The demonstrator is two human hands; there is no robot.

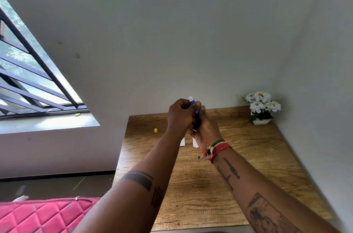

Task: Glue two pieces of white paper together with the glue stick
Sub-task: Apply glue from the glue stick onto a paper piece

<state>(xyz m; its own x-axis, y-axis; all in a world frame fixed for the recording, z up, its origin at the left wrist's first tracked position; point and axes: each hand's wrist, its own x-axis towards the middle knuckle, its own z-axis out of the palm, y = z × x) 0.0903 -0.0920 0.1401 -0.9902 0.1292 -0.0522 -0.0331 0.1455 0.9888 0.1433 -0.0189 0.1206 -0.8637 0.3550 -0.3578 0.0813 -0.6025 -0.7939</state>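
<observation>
Both my hands are raised together over the far half of the wooden table (248,166). My left hand (180,116) and my right hand (207,129) are closed around a blue glue stick (192,102), whose white glue tip pokes up above my fingers. Its yellow cap (155,130) lies on the table to the left. Two pieces of white paper (182,142) lie on the table under my hands, mostly hidden by my wrists; the second piece (194,143) shows only as a sliver.
A white pot of white flowers (261,107) stands in the table's far right corner against the wall. A barred window (28,80) is on the left. A pink quilted mattress (44,215) lies low at the left of the table.
</observation>
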